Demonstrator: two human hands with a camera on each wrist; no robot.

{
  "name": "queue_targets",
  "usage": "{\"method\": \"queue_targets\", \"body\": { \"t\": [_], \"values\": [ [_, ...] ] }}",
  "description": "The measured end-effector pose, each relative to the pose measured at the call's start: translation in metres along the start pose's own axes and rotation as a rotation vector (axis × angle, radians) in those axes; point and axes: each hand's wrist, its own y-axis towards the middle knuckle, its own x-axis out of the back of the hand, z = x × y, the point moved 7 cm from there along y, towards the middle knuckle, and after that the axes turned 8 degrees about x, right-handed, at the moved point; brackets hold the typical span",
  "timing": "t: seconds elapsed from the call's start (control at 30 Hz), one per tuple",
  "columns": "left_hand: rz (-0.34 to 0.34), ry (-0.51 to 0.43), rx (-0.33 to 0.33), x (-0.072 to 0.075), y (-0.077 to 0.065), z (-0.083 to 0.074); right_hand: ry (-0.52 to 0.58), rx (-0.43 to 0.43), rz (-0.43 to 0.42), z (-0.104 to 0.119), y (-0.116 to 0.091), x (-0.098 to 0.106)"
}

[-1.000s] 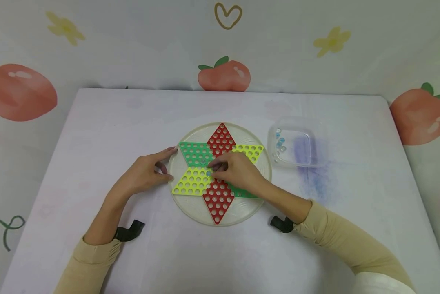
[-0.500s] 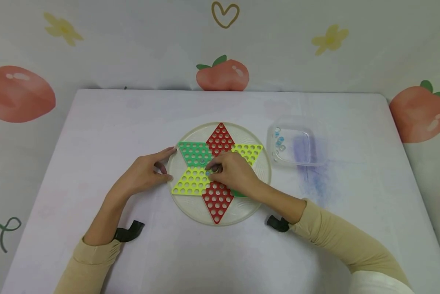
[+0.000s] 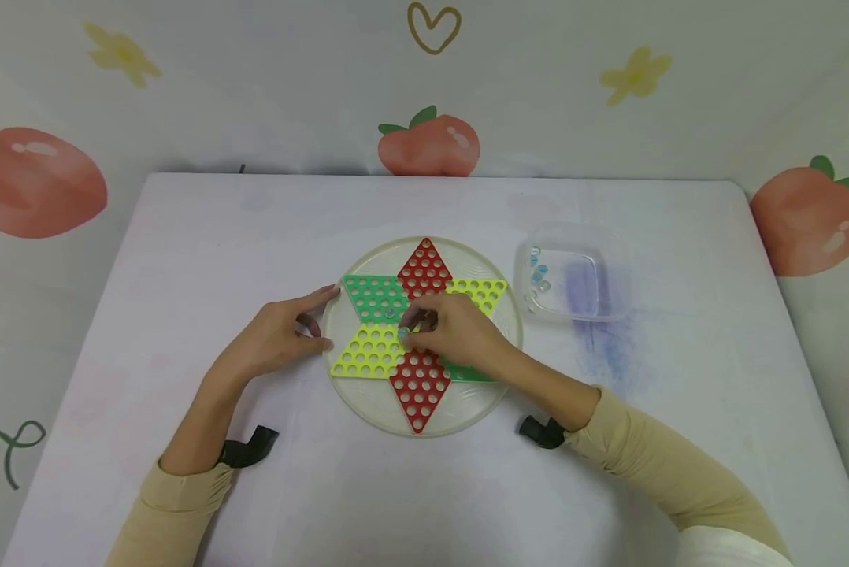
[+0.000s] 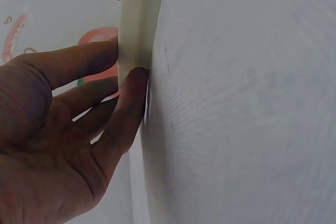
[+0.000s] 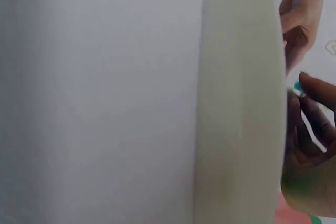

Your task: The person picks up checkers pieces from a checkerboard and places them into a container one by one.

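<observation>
A round Chinese checkers board (image 3: 368, 405) with a red, green and yellow star lies mid-table. My left hand (image 3: 274, 340) rests at its left rim, thumb and forefinger spread apart and touching the edge. In the left wrist view the fingertips (image 4: 135, 80) meet the pale side of the board. My right hand (image 3: 460, 335) is over the middle of the star, pinching a blue-and-clear glass marble (image 3: 403, 333) between thumb and fingers. Another marble (image 3: 390, 313) sits on the green part of the star. The right hand covers the star's centre.
A clear plastic box (image 3: 573, 315) holding several blue and clear marbles (image 3: 540, 272) stands right of the board. The white table (image 3: 219, 228) backs onto a wall cloth printed with fruit and flowers.
The right hand stays over the star's centre; it shifts slightly left with the marble, then back a little. The left hand keeps its place at the rim.
</observation>
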Motion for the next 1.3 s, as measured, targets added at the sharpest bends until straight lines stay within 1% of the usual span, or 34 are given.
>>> {"method": "queue_targets", "body": {
  "t": [0.13,0.33,0.6,0.87,1.13,1.3],
  "values": [
    [-0.010,0.010,-0.006,0.001,0.001,0.000,0.054,0.014,-0.002,0.000,0.001,0.004],
    [-0.018,0.010,-0.005,0.000,0.001,0.000,0.065,0.025,-0.012,0.001,-0.002,0.012],
    [-0.021,0.012,-0.002,-0.002,0.001,0.002,0.079,0.100,-0.041,0.005,-0.004,0.022],
    [-0.034,0.021,0.003,-0.001,0.002,0.003,0.122,0.119,-0.056,0.009,-0.006,0.033],
    [-0.013,0.020,0.024,-0.002,0.001,0.003,0.160,0.139,-0.088,0.011,-0.011,0.047],
    [-0.024,0.031,0.017,-0.001,0.001,0.003,0.177,0.114,-0.110,0.009,-0.014,0.057]
  ]
}}
